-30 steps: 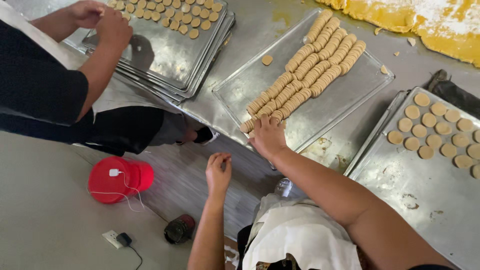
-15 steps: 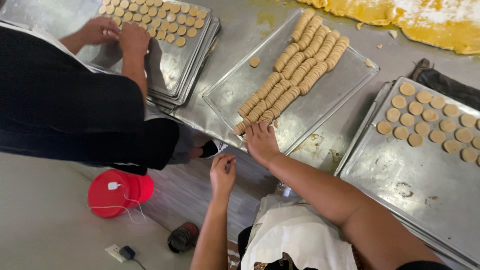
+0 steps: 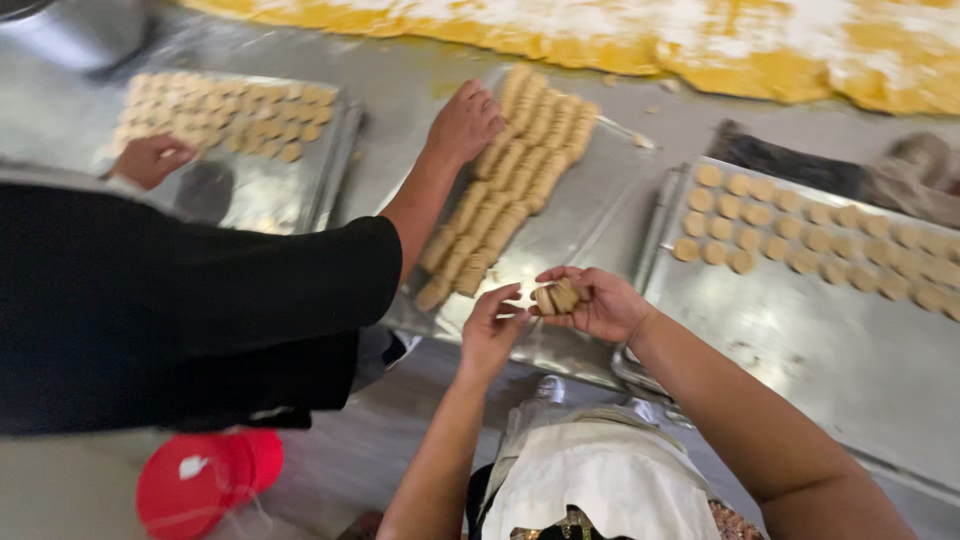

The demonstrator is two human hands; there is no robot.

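My right hand point(image 3: 595, 305) holds a short stack of round tan dough discs point(image 3: 556, 297) above the near edge of a steel tray point(image 3: 570, 240). My left hand point(image 3: 490, 325) is right beside it, fingers apart, fingertips at the stack. That middle tray carries long rows of stacked discs point(image 3: 510, 180). To the right, another steel tray point(image 3: 850, 350) holds single discs point(image 3: 800, 240) laid flat in rows along its far side.
A co-worker in a black sleeve point(image 3: 200, 300) reaches a hand point(image 3: 465, 125) onto the middle tray; the other hand point(image 3: 150, 160) rests on a left tray of discs point(image 3: 220, 120). Rolled yellow dough point(image 3: 700, 40) lies at the back. A red lid point(image 3: 205, 480) sits on the floor.
My right hand has lifted a stack of discs off the middle tray toward me, and my left hand rose to meet it. The co-worker's hand moved from the left trays onto the middle tray.
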